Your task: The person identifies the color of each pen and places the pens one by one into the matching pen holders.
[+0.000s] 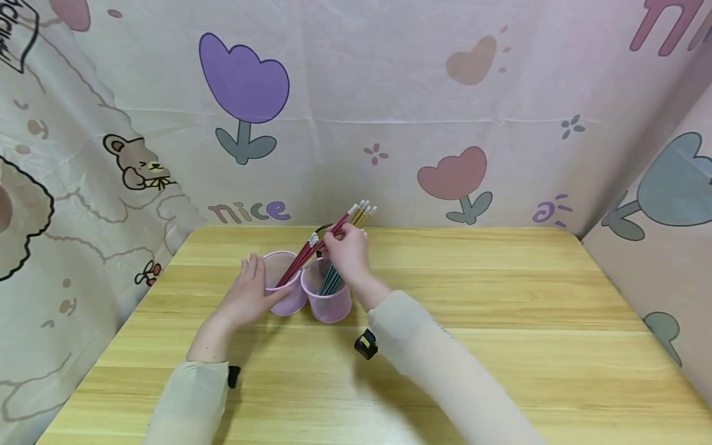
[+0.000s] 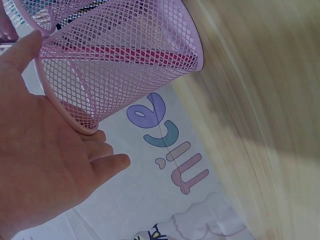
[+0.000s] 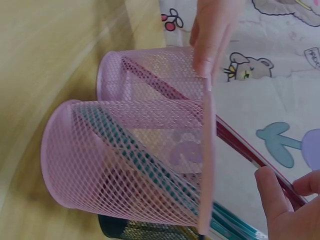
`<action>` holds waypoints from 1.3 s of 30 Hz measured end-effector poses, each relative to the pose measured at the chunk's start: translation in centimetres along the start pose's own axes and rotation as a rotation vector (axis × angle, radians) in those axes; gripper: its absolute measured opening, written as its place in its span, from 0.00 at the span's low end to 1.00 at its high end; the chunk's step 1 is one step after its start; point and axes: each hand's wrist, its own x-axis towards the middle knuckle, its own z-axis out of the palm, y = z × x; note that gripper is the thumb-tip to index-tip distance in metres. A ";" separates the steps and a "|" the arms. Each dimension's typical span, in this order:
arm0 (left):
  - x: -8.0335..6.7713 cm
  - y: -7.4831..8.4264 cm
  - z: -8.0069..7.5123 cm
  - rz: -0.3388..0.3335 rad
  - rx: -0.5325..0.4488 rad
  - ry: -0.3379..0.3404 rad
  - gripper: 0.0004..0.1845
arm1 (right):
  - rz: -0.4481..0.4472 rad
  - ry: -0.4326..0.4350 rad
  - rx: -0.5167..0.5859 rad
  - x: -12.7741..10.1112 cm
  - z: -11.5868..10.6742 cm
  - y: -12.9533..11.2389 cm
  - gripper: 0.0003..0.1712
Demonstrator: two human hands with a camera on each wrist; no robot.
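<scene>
Head view. Two pink mesh cups stand touching at frame centre on the desk [image 1: 500, 290]. Left cup [image 1: 280, 285]: holds red pencils [image 1: 300, 256], long axis slanting from the cup floor at lower left up toward the upper right, eraser ends high. Right cup [image 1: 328, 296]: holds teal pencils [image 1: 330, 281], same lean. A dark cup [image 1: 322, 232] peeps out behind, with yellow pencils [image 1: 364, 213] above it. Right hand [image 1: 347, 250]: over the right cup, grip pinched on the red pencils at mid-shaft, so the shafts run down and leftward from the grip into the left cup. Left hand [image 1: 247, 293]: fingers spread and straight, resting against the left cup's outer wall; nearer to that cup than the right hand is.

Left wrist view. Left hand [image 2: 45, 165] at lower left, flat palm and straight fingers against the rim of the left cup [image 2: 125, 65]; red shafts show through the mesh.

Right wrist view. Right hand [image 3: 287, 207] at lower right, thumb and fingers closed on the red pencils [image 3: 250, 152]. Right cup [image 3: 130, 160] centre, left cup [image 3: 150, 75] above it, with left-hand fingers [image 3: 212, 35] at its rim.
</scene>
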 end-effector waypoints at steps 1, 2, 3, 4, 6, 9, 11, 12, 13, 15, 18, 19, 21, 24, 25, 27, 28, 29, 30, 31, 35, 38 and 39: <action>0.0 0.0 0.0 0.001 0.003 0.002 0.54 | 0.001 0.003 -0.012 0.0 0.1 0.1 0.10; 0.0 0.0 0.0 0.002 0.006 0.004 0.54 | 0.002 0.005 -0.028 0.0 0.3 0.3 0.10; 0.1 0.0 0.1 0.004 0.008 0.006 0.54 | 0.003 0.008 -0.046 0.1 0.4 0.4 0.09; 0.1 0.0 0.1 0.004 0.011 0.007 0.54 | 0.003 0.010 -0.064 0.1 0.5 0.5 0.09; 0.1 0.0 0.1 0.005 0.017 0.007 0.54 | 0.017 0.006 -0.083 0.1 0.8 0.8 0.08; 0.0 0.2 0.0 0.004 0.017 0.008 0.53 | 0.040 -0.016 -0.097 0.1 1.2 1.1 0.08; 0.0 0.3 0.0 0.005 0.017 0.010 0.53 | 0.060 -0.033 -0.105 0.1 1.5 1.3 0.08; -0.1 0.4 -0.1 0.005 0.016 0.011 0.53 | 0.068 -0.040 -0.120 0.1 1.7 1.4 0.08; -0.1 0.4 -0.1 0.007 0.015 0.013 0.53 | 0.071 -0.047 -0.140 0.1 1.8 1.5 0.08; -0.1 0.4 -0.1 0.007 0.019 0.013 0.53 | 0.088 -0.059 -0.180 0.1 2.0 1.6 0.08; -0.1 0.4 -0.1 0.009 0.022 0.015 0.53 | 0.116 -0.087 -0.211 0.2 2.3 1.7 0.09; -0.1 0.3 -0.1 0.009 0.024 0.016 0.53 | 0.125 -0.093 -0.210 0.2 2.3 1.8 0.09; 0.0 0.3 -0.1 0.010 0.025 0.016 0.53 | 0.148 -0.099 -0.211 0.2 2.5 1.8 0.08; 0.0 0.2 -0.1 0.010 0.023 0.015 0.53 | 0.174 -0.103 -0.221 0.2 2.7 2.0 0.08; 0.0 0.3 -0.1 0.010 0.021 0.016 0.53 | 0.175 -0.102 -0.240 0.3 2.7 2.0 0.08; 0.0 0.3 0.0 0.011 0.016 0.013 0.53 | 0.177 -0.112 -0.261 0.2 2.7 2.0 0.09; 0.0 0.4 0.0 0.011 0.015 0.014 0.53 | 0.169 -0.119 -0.290 0.2 2.7 2.0 0.10; 0.0 0.4 0.0 0.012 0.015 0.015 0.53 | 0.161 -0.132 -0.314 0.1 2.7 2.0 0.10; 0.0 0.4 0.0 0.013 0.015 0.015 0.53 | 0.153 -0.144 -0.345 0.1 2.7 2.0 0.10; 0.0 0.4 0.0 0.015 0.016 0.017 0.53 | 0.145 -0.158 -0.379 0.0 2.6 2.0 0.11; 0.0 0.4 0.0 0.017 0.018 0.018 0.53 | 0.142 -0.218 -0.441 -0.2 2.5 1.9 0.13; 0.0 0.4 0.0 0.012 0.016 0.015 0.53 | 0.147 -0.238 -0.422 -0.2 2.4 1.9 0.13; -0.1 0.4 -0.1 0.009 0.014 0.014 0.53 | 0.143 -0.241 -0.415 -0.3 2.3 1.9 0.12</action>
